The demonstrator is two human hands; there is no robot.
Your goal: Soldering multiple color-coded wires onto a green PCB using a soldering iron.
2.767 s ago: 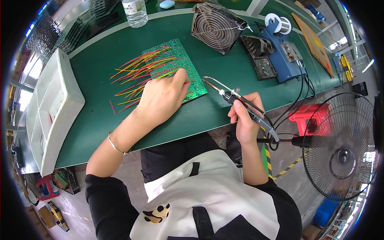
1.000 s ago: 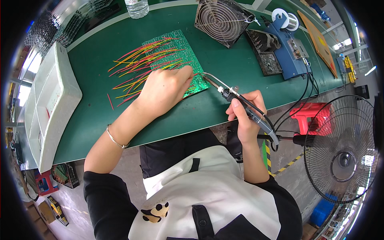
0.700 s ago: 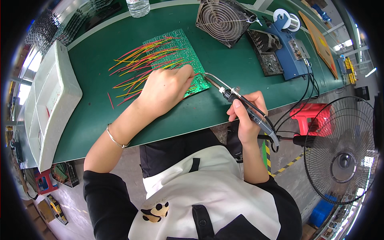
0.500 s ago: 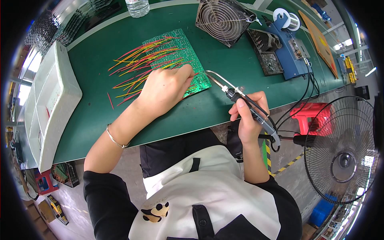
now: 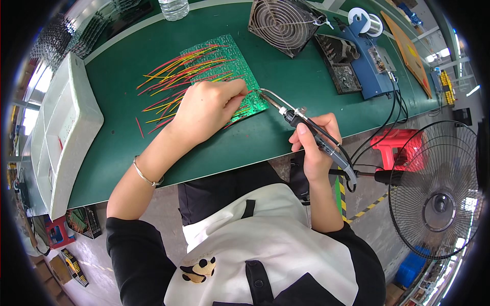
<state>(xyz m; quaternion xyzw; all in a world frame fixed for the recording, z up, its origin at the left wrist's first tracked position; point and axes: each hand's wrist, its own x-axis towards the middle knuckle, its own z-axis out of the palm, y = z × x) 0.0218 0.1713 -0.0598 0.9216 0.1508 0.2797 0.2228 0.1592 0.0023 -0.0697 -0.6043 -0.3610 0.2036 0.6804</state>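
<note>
A green circuit board (image 5: 240, 61) lies on the green table, with several red and yellow wires (image 5: 168, 79) fanning out from it to the left. Over its near part is my left hand (image 5: 204, 109), closed in a pinch on a thin red wire (image 5: 249, 92) whose end shows just past the fingertips. My right hand (image 5: 317, 148) grips a soldering iron (image 5: 322, 142) like a pen. The iron's tip and its thin curved solder feed tube (image 5: 275, 96) meet the board's right edge, close to that wire end; exact contact is too small to tell. My left palm hides part of the board.
A white divided tray (image 5: 76, 120) stands at the left, near a loose red wire (image 5: 140, 127). Farther back are a bottle (image 5: 174, 9), a boxed fan (image 5: 283, 23) and a blue soldering station (image 5: 370, 71) with a solder spool. Black cables (image 5: 395, 109) hang at right, by a floor fan (image 5: 439, 204).
The iron's tip has shifted slightly left, closer to my left fingertips and the red wire end. My left hand keeps its pinch with hardly any movement.
</note>
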